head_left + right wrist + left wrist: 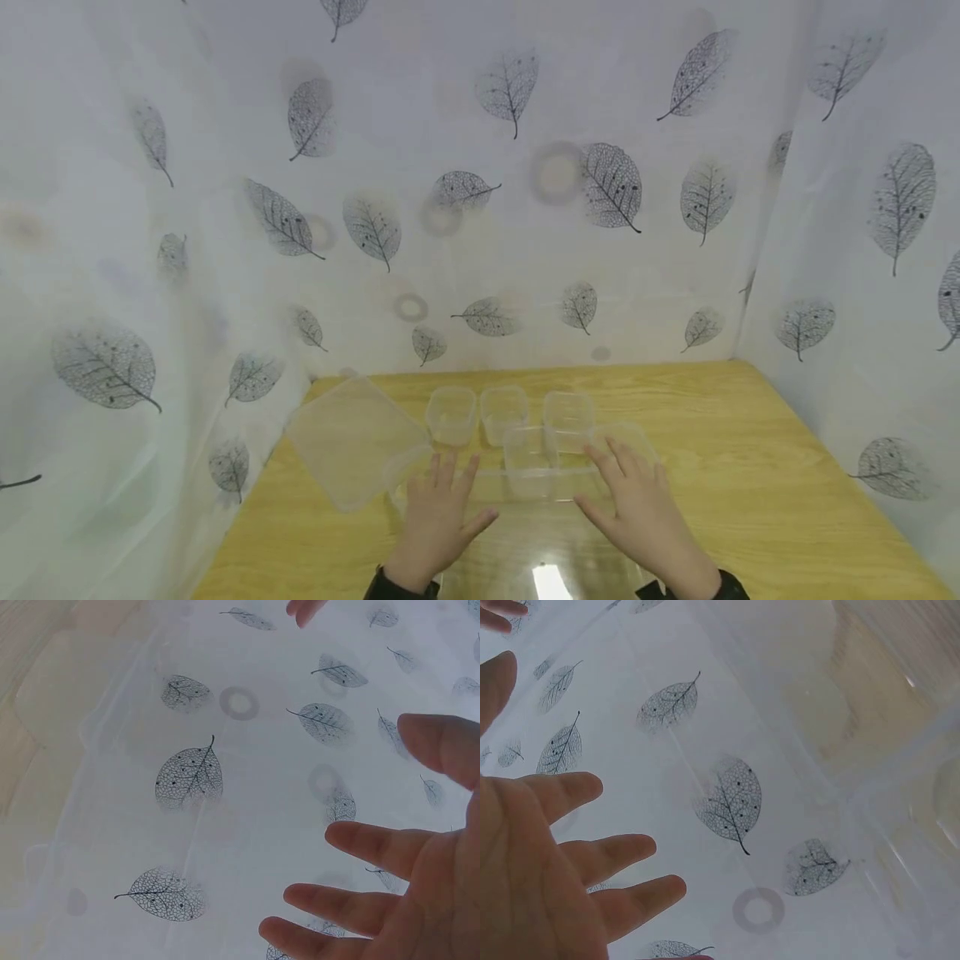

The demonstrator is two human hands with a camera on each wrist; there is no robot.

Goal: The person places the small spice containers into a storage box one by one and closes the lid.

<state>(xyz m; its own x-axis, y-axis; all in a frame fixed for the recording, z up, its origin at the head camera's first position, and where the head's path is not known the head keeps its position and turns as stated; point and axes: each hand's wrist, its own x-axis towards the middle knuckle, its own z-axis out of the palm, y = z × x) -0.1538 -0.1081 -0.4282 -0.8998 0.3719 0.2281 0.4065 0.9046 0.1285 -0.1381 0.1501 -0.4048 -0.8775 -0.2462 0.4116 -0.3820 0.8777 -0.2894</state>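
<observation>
Both hands hover palms down over a large clear plastic box [532, 542] at the front of the table, holding nothing. My left hand [438, 517] is over the box's left side, its fingers spread and pointing forward. On the other side my right hand [633, 504] is spread too, its fingertips overlapping a clear squarish piece [626, 437] in the head view. Between the hands, a small clear tub [531, 458] overlaps the box's far edge. Straight, separated fingers [630, 851] show in the left wrist view, and likewise fingers [345, 907] in the right wrist view.
Three more small clear tubs stand behind in a row: left [452, 415], middle [505, 412] and right [568, 417]. A large clear lid [352, 442] lies at the left on the wooden table [765, 483]. Leaf-printed white sheeting [525, 250] encloses the back and sides.
</observation>
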